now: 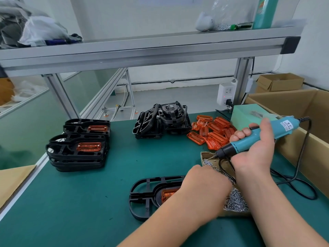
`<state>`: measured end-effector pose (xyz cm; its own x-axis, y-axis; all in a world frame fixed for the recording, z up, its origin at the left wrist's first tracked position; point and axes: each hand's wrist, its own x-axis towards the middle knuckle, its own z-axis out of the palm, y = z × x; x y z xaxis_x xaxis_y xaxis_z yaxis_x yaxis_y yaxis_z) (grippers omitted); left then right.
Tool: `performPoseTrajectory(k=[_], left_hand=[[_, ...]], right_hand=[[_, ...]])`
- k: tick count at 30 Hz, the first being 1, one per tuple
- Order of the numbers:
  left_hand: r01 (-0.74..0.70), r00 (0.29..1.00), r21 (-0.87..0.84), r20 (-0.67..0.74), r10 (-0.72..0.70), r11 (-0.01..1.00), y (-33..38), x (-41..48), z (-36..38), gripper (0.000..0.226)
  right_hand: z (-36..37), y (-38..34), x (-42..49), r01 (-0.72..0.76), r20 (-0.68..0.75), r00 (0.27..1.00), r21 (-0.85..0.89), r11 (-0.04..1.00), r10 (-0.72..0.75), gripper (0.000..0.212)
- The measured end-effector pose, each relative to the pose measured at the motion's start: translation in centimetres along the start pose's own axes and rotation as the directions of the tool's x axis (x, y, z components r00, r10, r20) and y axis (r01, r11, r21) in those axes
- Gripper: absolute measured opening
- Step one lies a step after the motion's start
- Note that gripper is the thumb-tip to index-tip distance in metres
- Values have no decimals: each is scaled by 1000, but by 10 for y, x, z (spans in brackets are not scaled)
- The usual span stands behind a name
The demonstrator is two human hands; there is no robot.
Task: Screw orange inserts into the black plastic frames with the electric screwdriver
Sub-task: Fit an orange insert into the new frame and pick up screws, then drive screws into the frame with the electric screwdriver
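Note:
A black plastic frame (142, 196) lies flat on the green mat in front of me with an orange insert (168, 194) seated in it. My left hand (204, 191) rests on the frame's right part and hides much of the insert; its fingers are out of sight. My right hand (256, 148) grips the teal electric screwdriver (263, 135), tilted with its bit pointing down-left over a shallow cardboard tray of screws (235, 202). The bit tip (213, 157) hovers at the tray's far corner.
Two stacks of frames fitted with orange inserts (80, 148) stand at the left. A pile of bare black frames (160, 120) and loose orange inserts (211, 132) lie at the back. A large cardboard box (302, 107) borders the right, and the screwdriver's black cable (300, 184) loops nearby.

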<state>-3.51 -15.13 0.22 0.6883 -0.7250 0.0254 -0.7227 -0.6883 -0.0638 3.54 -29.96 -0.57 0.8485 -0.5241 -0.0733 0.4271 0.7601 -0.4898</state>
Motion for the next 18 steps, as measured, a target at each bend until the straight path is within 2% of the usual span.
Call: performPoseTrajectory(k=[2,5,11,18], left_hand=[[28,999,-67,-23,-30,997,-2,0,7,13],[65,996,-284,-40,-79,957,-9,-3,13,21],[156,979,-636,-2,-204,756,-18,-15,18,19],[224,965,-787,95,-246,575,-25,-20,25,22]], right_hand=[[0,0,0,0,-5,1000,-4,1000,-1,33],[-1,1,0,1,-12,1000,-6,1000,-1,32],[0,2,-1,-4,-11,1000,-16,1000,4,32],[0,2,-3,-9,8,1000,-15,1000,9,31]])
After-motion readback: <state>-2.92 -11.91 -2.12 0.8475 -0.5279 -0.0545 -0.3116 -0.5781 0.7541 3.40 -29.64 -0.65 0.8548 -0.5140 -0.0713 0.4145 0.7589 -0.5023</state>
